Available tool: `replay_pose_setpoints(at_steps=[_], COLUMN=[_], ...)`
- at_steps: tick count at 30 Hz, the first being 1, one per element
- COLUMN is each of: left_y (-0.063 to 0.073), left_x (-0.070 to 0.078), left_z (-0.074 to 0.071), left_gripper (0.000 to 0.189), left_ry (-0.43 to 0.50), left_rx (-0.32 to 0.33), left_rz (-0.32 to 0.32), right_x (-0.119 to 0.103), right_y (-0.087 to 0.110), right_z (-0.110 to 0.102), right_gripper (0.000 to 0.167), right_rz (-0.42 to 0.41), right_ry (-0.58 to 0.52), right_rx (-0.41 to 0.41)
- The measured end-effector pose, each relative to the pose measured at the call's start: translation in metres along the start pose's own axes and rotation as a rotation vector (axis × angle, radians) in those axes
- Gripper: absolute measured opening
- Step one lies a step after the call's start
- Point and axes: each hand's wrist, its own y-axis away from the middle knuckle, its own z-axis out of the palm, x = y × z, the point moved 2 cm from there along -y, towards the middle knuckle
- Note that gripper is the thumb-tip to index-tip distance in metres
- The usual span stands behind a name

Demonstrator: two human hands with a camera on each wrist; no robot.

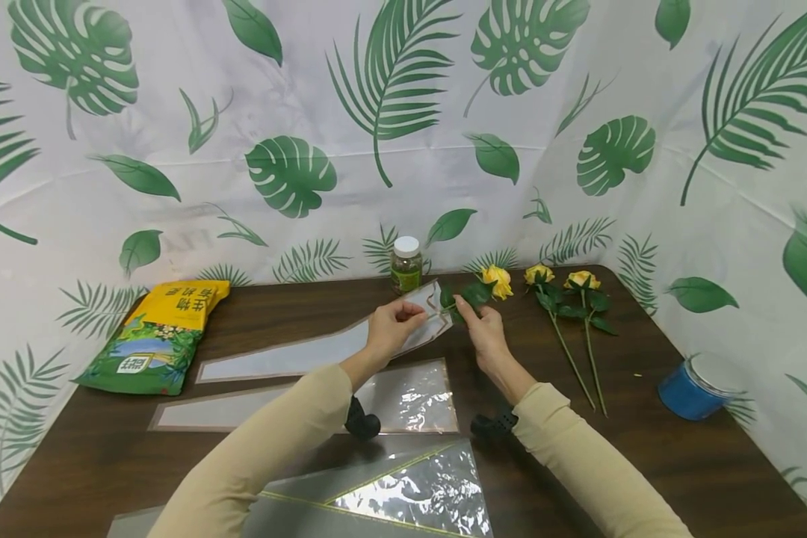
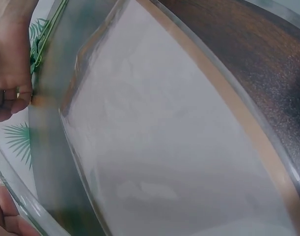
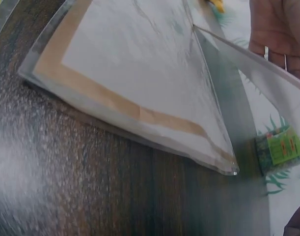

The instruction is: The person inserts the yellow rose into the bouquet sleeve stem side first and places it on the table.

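In the head view my left hand [image 1: 390, 329] pinches the raised wide end of a long, tapering flower sleeve [image 1: 316, 353], white with a brown border and a clear film edge. My right hand [image 1: 486, 335] holds a yellow rose [image 1: 498, 282] by its leafy stem, at the mouth of that sleeve. The bloom points right and the stem runs left towards the opening; how far it reaches inside is hidden. Both wrist views show the sleeve closely, with its film layers parted in the right wrist view.
Two more yellow roses [image 1: 581, 280] lie to the right. A blue tin [image 1: 693, 392] stands near the right edge, a white-capped jar [image 1: 406, 267] at the back. A yellow-green bag [image 1: 155, 340] lies left. Other sleeves [image 1: 410, 396] lie in front, under the left arm.
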Motion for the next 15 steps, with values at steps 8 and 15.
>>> replay_pose_setpoints(at_steps=[8, 15], left_y=[0.0003, 0.0016], left_x=[0.0028, 0.0021], left_z=[0.0004, 0.001], left_gripper=[0.014, 0.014], left_ry=[0.003, -0.02], left_rx=[-0.008, -0.007], left_rz=[0.003, 0.028], right_x=[-0.0007, 0.0012], right_y=[0.0007, 0.0012], right_z=[0.0025, 0.0065], right_gripper=[0.038, 0.035], right_rz=[-0.003, -0.002], right_ry=[0.086, 0.129], right_rx=[-0.063, -0.058])
